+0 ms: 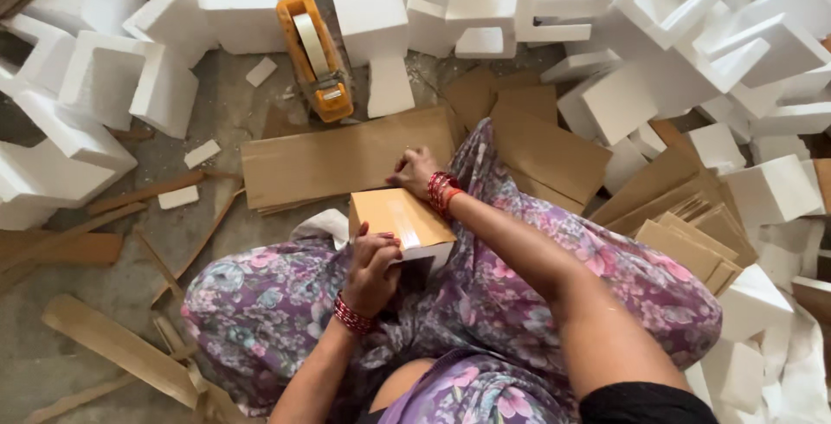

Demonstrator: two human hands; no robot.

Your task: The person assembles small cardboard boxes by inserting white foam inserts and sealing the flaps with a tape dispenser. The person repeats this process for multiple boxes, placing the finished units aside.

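Note:
A small brown cardboard box [400, 216] with clear tape across its top rests on my lap, white foam showing at its lower right side. My left hand [374, 261] grips the box's near left corner, fingers curled over the edge. My right hand [415, 173] presses on the box's far edge, fingers bent against the cardboard. Red bangles circle both wrists. My legs in purple flowered cloth [485, 303] spread under the box.
An orange tape dispenser [316, 56] lies on the floor ahead. A flat cardboard sheet [338, 160] sits just beyond the box. White foam blocks [104, 86] pile up left, back and right. Stacked cardboard pieces [684, 234] lie at right, wood strips [121, 346] at left.

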